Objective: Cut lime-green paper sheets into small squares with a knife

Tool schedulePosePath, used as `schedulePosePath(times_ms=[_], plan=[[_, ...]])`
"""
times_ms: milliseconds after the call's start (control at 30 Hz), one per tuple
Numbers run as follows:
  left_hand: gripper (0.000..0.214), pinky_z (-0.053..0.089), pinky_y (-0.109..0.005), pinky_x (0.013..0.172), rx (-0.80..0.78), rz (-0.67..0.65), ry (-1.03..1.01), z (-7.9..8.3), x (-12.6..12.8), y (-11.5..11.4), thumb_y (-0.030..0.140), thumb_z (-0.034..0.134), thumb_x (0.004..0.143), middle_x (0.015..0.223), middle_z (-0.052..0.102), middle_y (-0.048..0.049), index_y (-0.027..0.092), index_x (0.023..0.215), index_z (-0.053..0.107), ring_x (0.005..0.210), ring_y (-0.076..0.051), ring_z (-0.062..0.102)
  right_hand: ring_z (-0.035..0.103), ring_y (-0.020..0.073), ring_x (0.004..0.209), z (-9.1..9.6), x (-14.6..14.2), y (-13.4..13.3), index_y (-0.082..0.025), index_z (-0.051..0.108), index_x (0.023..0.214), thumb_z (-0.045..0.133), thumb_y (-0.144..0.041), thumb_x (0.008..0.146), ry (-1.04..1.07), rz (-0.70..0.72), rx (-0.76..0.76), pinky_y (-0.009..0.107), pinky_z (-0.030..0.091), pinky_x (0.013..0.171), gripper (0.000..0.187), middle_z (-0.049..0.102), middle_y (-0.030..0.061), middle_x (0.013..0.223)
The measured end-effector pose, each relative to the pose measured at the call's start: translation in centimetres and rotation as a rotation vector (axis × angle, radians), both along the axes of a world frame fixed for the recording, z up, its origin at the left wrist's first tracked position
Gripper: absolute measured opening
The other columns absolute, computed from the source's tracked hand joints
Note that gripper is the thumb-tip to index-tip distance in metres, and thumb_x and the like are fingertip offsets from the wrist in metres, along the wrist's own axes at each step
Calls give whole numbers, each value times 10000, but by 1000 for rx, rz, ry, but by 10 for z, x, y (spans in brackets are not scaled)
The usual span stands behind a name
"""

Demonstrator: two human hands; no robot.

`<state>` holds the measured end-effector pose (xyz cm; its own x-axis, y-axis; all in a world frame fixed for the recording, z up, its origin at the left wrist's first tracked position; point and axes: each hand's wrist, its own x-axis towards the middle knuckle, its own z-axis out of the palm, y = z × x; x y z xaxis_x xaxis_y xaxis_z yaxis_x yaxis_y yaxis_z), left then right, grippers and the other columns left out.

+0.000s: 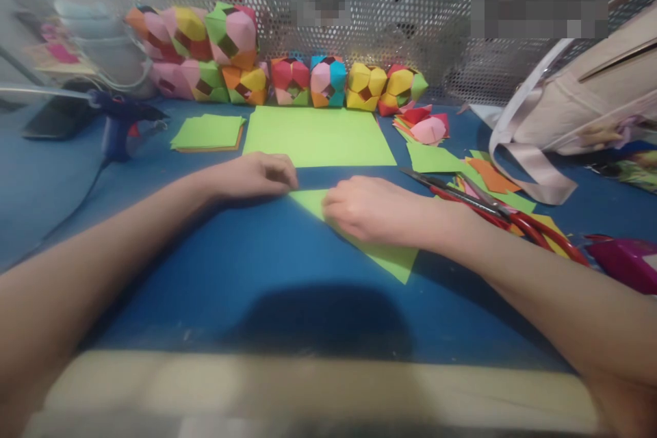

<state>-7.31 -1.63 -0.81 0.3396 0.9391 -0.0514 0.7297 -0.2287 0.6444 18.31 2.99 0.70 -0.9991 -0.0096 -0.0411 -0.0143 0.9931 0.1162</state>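
A green paper sheet folded into a triangle (390,256) lies on the blue table top (246,260). My right hand (374,209) rests on the paper, fingers curled and pressing it flat. My left hand (251,176) is just left of the paper's top corner, fingers bent with the tips touching that corner. A larger green sheet (318,135) lies flat just beyond both hands.
Red-handled scissors (493,209) lie to the right over loose paper scraps. A stack of green squares (208,131) and a blue glue gun (116,120) sit at the left. Colourful folded paper balls (287,79) line the perforated back wall. A beige bag (590,102) stands at the right.
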Motion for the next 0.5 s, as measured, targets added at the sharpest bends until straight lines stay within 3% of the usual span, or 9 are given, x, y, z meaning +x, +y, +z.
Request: schedulePosePath(times_ms=[267, 400, 500], plan=[[344, 472, -350, 857, 7, 154, -26, 0, 16, -5, 507, 571, 823, 919, 680, -38, 191, 880, 696, 883, -195, 612, 525, 183, 753, 1, -1, -2, -117, 681, 832, 474, -127, 935, -13, -57, -41, 323, 333, 660, 231, 666, 99, 868], [248, 463, -325, 830, 96, 86, 64, -1, 24, -5, 420, 582, 798, 859, 634, -31, 184, 794, 661, 848, -181, 593, 548, 188, 779, -1, -2, 2, -123, 693, 839, 489, -123, 913, 28, -72, -83, 313, 350, 664, 217, 671, 98, 879], [216, 460, -316, 826, 64, 64, 80, -1, 22, -3, 387, 567, 800, 872, 628, -30, 185, 795, 645, 851, -178, 595, 570, 184, 798, 0, -1, 7, -134, 700, 828, 495, -114, 897, 44, -62, -133, 304, 369, 668, 217, 683, 92, 901]])
